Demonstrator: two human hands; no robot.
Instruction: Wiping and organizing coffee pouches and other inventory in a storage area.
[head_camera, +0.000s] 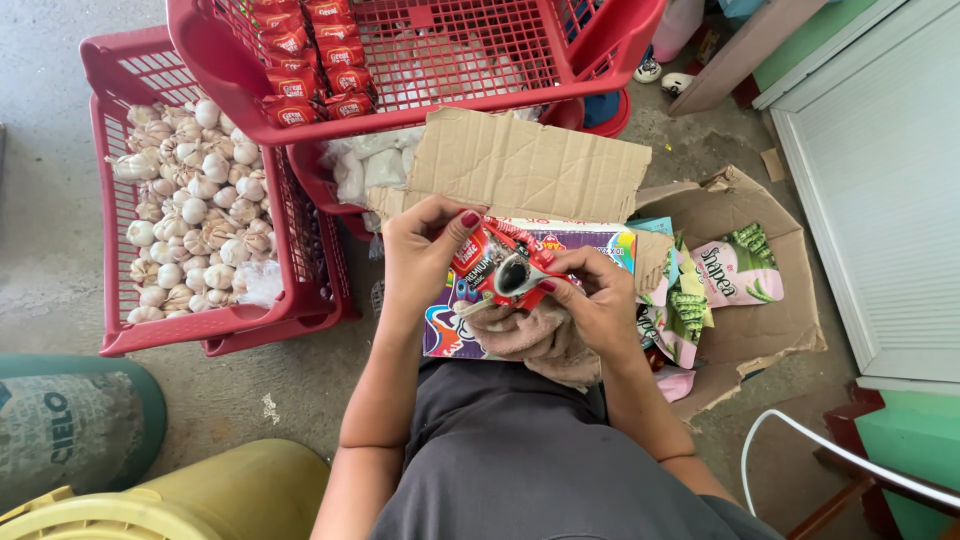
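Red foil sachet (497, 265): clasped in both grips.
Left hand (420, 250): grasping its left end.
Right hand (597, 300): pinching its right end, beige cloth (530, 335) beneath.

A seated person's left hand (420, 250) and right hand (598, 300) together grip a small red sachet (505, 268) above a beige cloth (540, 340) and an open cardboard box (740, 320) of snack packets. Beside them stand red baskets, one (120, 340) full of garlic bulbs (195, 210).
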